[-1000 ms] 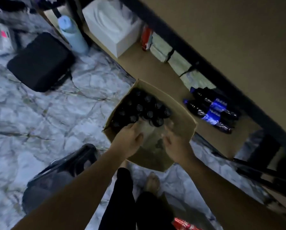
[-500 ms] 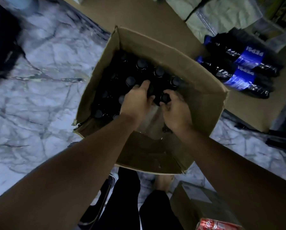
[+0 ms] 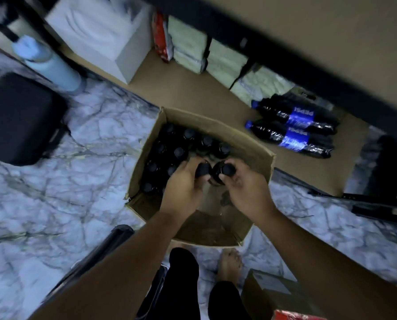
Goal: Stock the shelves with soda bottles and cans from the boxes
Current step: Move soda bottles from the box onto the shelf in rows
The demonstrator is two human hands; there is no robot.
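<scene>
in the middle of the frame the left hand (image 3: 183, 185) is wrapping its fingers round the neck of the left bottle (image 3: 203, 169), just under the cap. just to its right the right hand (image 3: 246, 188) is gripping the neck of the right bottle (image 3: 226, 169) the same way. both hands are closed tight on their bottles. the 2 bottles are standing side by side at the near edge of the remaining pack (image 3: 181, 151) inside the cardboard box (image 3: 246, 144).

the lift is probably going best straight up, keeping the 2 bottles from knocking together and clearing the box wall before swinging right. a neck grip is letting a heavy bottle swing, so a slow carry seems wise. the likely spot is the low shelf board (image 3: 193, 93), beside the 2 pepsi bottles (image 3: 294, 116) lying at the right of the frame.

compared with 0.5 s ago, the hands are no longer lying spread over the caps. each is now fisting a neck, with the cap showing above the fingers. the view is also taking in more of the shelf, so the box is looking smaller.
</scene>
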